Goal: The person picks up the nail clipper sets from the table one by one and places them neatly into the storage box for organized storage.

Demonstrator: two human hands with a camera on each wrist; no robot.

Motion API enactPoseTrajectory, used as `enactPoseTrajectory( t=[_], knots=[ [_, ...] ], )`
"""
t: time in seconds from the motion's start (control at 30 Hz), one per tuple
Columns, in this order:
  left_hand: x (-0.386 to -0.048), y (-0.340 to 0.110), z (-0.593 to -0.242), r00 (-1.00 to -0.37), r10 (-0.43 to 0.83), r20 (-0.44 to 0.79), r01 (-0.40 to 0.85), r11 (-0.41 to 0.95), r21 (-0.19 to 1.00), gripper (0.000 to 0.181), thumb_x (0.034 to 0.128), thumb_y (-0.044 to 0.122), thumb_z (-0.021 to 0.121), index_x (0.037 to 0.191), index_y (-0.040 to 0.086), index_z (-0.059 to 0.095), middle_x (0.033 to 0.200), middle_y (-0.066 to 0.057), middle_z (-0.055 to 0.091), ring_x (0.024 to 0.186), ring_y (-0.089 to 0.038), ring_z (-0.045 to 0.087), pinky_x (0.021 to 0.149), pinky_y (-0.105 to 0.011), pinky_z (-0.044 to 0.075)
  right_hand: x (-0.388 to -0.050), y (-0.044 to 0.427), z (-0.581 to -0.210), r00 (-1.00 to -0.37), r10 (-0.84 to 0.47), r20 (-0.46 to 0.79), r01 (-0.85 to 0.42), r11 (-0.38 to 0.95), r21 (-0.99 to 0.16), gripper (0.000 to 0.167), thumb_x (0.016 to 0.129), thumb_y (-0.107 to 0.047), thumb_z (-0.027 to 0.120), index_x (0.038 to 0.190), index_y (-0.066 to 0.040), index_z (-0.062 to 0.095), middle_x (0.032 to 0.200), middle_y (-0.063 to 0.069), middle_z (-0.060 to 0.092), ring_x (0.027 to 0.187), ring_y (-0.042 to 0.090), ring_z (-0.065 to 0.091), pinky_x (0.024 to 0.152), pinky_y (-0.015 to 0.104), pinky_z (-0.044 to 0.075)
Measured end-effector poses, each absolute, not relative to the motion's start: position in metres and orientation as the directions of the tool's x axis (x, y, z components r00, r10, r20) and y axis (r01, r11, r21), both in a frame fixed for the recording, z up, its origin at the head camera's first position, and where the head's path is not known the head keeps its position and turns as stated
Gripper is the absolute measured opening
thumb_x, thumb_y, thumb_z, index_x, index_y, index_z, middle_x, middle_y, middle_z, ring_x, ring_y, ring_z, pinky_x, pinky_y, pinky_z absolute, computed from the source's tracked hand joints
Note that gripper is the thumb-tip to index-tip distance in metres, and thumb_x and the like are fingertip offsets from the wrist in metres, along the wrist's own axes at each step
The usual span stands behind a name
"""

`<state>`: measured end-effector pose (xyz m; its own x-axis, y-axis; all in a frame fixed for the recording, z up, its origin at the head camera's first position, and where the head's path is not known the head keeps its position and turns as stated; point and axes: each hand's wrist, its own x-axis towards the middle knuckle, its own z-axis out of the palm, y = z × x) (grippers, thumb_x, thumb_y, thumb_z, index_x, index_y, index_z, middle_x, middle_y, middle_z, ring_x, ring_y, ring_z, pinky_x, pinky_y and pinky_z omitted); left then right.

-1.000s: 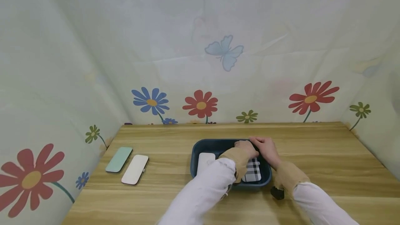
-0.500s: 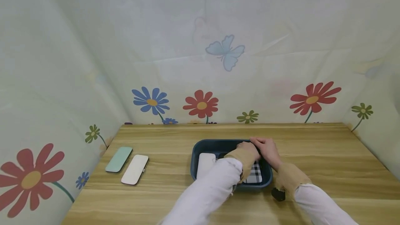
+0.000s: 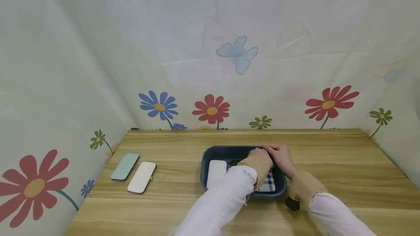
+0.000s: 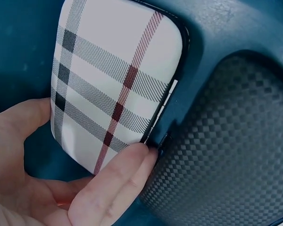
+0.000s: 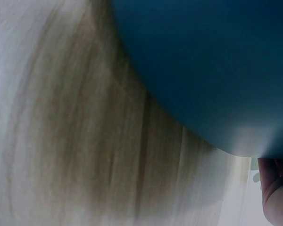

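My left hand (image 3: pixel 260 157) reaches down into a dark blue basin (image 3: pixel 205 156). In the left wrist view its thumb and fingers (image 4: pixel 111 186) pinch opposite edges of a white plaid case (image 4: pixel 92 61) with rounded corners and a metal strip along one side. Beside that case lies a black case with a woven-check texture (image 4: pixel 236 136). A white case (image 3: pixel 216 172) rests at the basin's left end. On the far right rim my right hand (image 3: pixel 281 158) grips the basin; the right wrist view shows only part of this hand (image 5: pixel 278 195) at the rim.
Left of the basin, a mint-green case (image 3: pixel 125 166) and another white case (image 3: pixel 142 177) lie side by side on the wooden table (image 3: pixel 174 207). A black object (image 3: pixel 292 204) hangs under the right wrist. Behind the table is a flowered curtain (image 3: pixel 177 65).
My left hand and forearm have shifted slightly to the right within the basin, then stayed nearly still. The right hand holds its place on the rim.
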<state>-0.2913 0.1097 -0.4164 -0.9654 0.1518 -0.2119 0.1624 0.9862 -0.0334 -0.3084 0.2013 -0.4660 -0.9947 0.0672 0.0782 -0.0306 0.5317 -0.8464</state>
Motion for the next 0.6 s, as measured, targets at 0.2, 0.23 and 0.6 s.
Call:
enactPoseTrajectory(
  t=[0.2, 0.23, 0.6],
  knots=[
    [-0.288, 0.105, -0.414, -0.968, 0.156, -0.198, 0.156, 0.988, 0.016, 0.030, 0.0792, 0.037, 0.056, 0.102, 0.020, 0.065, 0.102, 0.008, 0.064, 0.090, -0.006, 0.059, 0.075, -0.018, 0.046, -0.308, 0.201, -0.466, -0.995, 0.068, 0.071, -0.024, 0.529, -0.848, 0.052, 0.086, -0.046, 0.049, 0.112, -0.002, 0.060, 0.114, 0.017, 0.058, 0.109, 0.030, 0.053, 0.090, 0.041, 0.044],
    [-0.287, 0.104, -0.413, -0.969, 0.156, -0.194, 0.154, 0.988, 0.027, 0.030, 0.0790, 0.037, 0.056, 0.102, 0.020, 0.065, 0.102, 0.007, 0.064, 0.091, -0.007, 0.059, 0.076, -0.018, 0.046, -0.307, 0.201, -0.466, -0.995, 0.070, 0.072, -0.024, 0.530, -0.848, 0.052, 0.086, -0.045, 0.049, 0.112, -0.002, 0.060, 0.114, 0.017, 0.059, 0.109, 0.030, 0.053, 0.090, 0.041, 0.044],
    [-0.282, 0.102, -0.406, -0.962, 0.152, -0.225, 0.136, 0.987, 0.086, 0.025, 0.0729, 0.031, 0.066, 0.095, 0.019, 0.066, 0.097, 0.008, 0.065, 0.083, -0.006, 0.059, 0.070, -0.019, 0.048, -0.308, 0.201, -0.465, -0.994, 0.074, 0.077, -0.025, 0.538, -0.843, 0.042, 0.089, -0.035, 0.049, 0.111, -0.001, 0.061, 0.112, 0.018, 0.059, 0.108, 0.030, 0.053, 0.089, 0.041, 0.044]
  ],
)
